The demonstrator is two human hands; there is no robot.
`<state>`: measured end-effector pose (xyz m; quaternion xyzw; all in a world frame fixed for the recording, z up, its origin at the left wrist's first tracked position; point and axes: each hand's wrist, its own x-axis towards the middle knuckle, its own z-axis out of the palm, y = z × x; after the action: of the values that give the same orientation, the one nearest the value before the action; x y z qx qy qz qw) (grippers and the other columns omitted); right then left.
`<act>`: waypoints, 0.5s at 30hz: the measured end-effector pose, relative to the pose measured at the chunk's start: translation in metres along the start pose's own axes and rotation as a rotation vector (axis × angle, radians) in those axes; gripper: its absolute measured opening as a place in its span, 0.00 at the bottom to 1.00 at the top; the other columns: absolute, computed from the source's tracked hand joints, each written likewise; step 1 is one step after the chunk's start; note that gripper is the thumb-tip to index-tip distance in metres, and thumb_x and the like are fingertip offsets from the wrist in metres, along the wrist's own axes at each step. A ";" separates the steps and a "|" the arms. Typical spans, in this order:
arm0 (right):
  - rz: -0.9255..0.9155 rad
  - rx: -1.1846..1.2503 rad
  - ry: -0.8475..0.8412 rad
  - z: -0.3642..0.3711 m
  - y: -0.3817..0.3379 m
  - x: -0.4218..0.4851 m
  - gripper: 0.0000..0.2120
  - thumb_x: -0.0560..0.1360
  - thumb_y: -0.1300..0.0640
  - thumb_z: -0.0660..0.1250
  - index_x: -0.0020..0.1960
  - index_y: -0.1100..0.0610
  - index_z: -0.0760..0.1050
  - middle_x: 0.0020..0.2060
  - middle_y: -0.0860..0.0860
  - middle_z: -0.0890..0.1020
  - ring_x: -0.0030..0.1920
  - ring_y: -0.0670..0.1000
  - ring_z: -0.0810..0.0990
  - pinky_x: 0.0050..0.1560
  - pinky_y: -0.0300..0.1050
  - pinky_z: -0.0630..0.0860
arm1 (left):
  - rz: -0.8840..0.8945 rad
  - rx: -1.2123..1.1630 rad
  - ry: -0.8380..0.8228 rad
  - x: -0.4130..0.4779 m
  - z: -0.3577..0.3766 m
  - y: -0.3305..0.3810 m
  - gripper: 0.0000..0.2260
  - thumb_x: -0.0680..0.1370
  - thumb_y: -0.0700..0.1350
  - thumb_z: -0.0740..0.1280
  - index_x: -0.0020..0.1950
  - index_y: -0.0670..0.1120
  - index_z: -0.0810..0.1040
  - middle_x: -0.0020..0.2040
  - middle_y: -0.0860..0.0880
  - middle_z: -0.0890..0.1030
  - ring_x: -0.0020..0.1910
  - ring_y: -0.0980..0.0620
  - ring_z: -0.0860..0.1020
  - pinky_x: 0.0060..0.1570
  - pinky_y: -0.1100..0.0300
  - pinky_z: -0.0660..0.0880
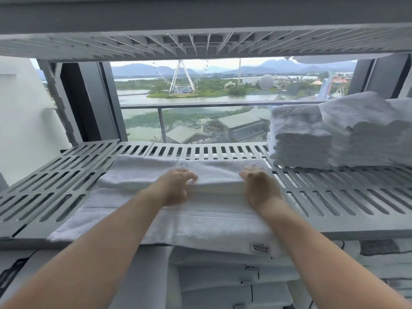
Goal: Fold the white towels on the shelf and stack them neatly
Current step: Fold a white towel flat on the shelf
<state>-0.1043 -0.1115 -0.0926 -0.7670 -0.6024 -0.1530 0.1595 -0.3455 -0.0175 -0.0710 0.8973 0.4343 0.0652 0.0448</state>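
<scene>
Head view: a white towel (156,219) lay spread across the slotted grey shelf (334,197), at about 6 o'clock from frame centre, its near edge hanging over the shelf front with a sewn label (259,248) at 5 o'clock. The far part was doubled back into a thick fold running left to right.

Left hand (176,188) sat on that fold, fingers curled and pinching the folded edge; slightly blurred. Right hand (259,188) was just to its right, at 3 o'clock from it, palm down, fingers pressed together and flat on the same fold. Hands near each other, not touching.

Two stacks of folded white towels (298,139) stood on the same shelf at 2 o'clock, well apart from the hands, side by side and touching; the right stack was taller.

More folded towels (234,275) with labels sat on the level below, at 6 o'clock.

Upper shelf (200,43) ran overhead at 12 o'clock. Window behind showed a Ferris wheel (181,76) and water.
</scene>
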 end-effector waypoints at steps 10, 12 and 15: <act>-0.036 0.107 -0.354 0.000 -0.010 -0.006 0.26 0.74 0.62 0.55 0.72 0.55 0.69 0.76 0.56 0.67 0.78 0.57 0.59 0.77 0.62 0.44 | 0.047 -0.032 0.042 0.002 0.029 0.027 0.26 0.81 0.43 0.56 0.78 0.61 0.64 0.81 0.54 0.59 0.80 0.55 0.55 0.77 0.55 0.49; -0.118 0.183 -0.316 -0.001 -0.027 -0.009 0.21 0.75 0.58 0.56 0.66 0.54 0.74 0.70 0.54 0.74 0.74 0.56 0.65 0.77 0.62 0.47 | 0.030 -0.048 0.036 -0.001 0.026 0.028 0.26 0.80 0.42 0.56 0.78 0.60 0.65 0.81 0.54 0.60 0.80 0.54 0.56 0.77 0.55 0.51; -0.195 0.258 -0.199 0.000 -0.043 -0.012 0.15 0.78 0.53 0.56 0.56 0.55 0.79 0.57 0.55 0.81 0.60 0.57 0.76 0.68 0.52 0.66 | -0.066 -0.048 0.083 -0.014 0.024 0.019 0.25 0.80 0.42 0.56 0.77 0.55 0.66 0.79 0.52 0.64 0.78 0.52 0.61 0.76 0.54 0.58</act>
<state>-0.1487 -0.1120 -0.0952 -0.6897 -0.7012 -0.0126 0.1803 -0.3358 -0.0410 -0.0931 0.8775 0.4636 0.1115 0.0505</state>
